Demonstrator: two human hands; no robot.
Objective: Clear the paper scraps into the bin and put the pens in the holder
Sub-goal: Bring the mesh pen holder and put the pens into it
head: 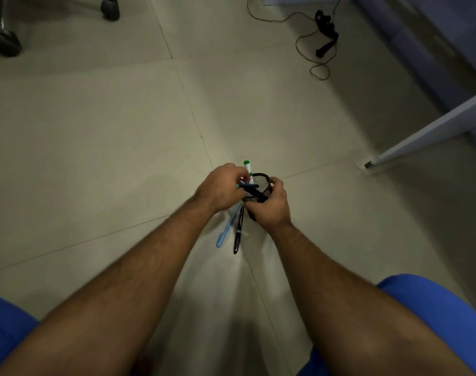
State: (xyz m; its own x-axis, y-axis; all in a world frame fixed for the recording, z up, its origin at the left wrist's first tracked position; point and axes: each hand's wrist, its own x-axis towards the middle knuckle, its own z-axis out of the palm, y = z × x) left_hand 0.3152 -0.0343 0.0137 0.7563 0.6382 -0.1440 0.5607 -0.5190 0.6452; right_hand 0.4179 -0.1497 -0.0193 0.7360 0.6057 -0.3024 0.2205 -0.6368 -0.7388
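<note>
My right hand [270, 204] grips a black mesh pen holder [259, 187], held above the tiled floor and tilted toward me. My left hand [220, 187] is closed around a bunch of pens at the holder's mouth. A white marker with a green cap [247, 168] sticks up past my fingers. A dark blue pen [247, 186] lies across the holder's rim. Below my left hand hang a light blue pen [227, 229] and a black pen [238, 232]. No paper scraps or bin are in view.
Two chair casters [6, 43] stand at the top left. A thin cable with a black strap [325, 31] lies on the floor at the top right. A white table leg [432, 134] slants in from the right, with blue furniture behind it.
</note>
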